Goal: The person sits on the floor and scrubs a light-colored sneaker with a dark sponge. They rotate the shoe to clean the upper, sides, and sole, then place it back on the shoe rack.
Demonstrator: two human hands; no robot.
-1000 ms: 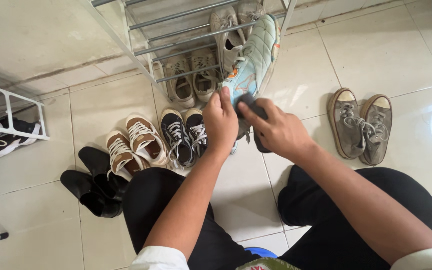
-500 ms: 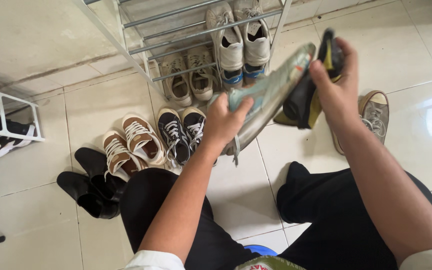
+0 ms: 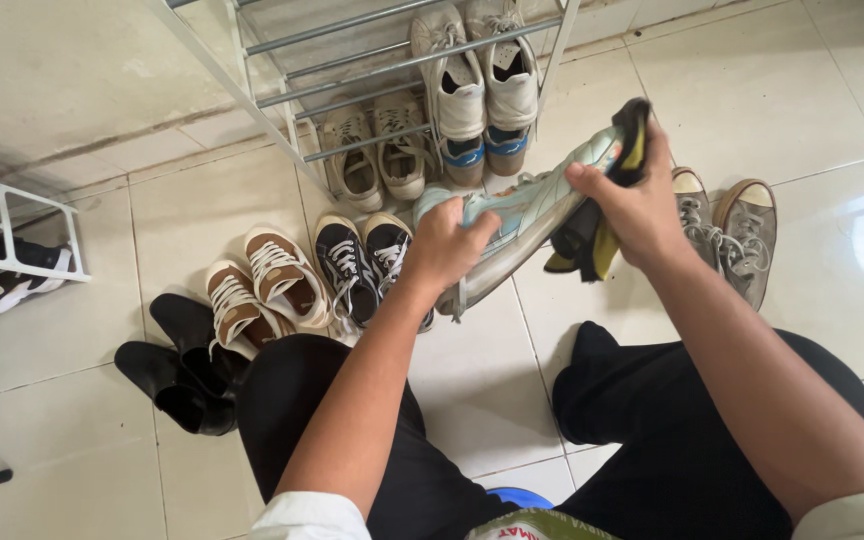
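Wiping step in hand, as I judge it. My left hand [image 3: 447, 245] grips the heel of the pale teal sneaker [image 3: 527, 205], held in the air just in front of the metal shoe rack [image 3: 402, 65]. My right hand [image 3: 632, 205] pinches a dark-and-yellow cloth [image 3: 592, 235] against its toe. The next stroke calls for firm heel support. No packages, labels or signs are visible near the rack.

Glossy pale tiled floor [image 3: 782, 90] under brown sneakers [image 3: 262, 285], navy sneakers [image 3: 367, 260], black shoes [image 3: 182, 365], grey sneakers [image 3: 727, 235].
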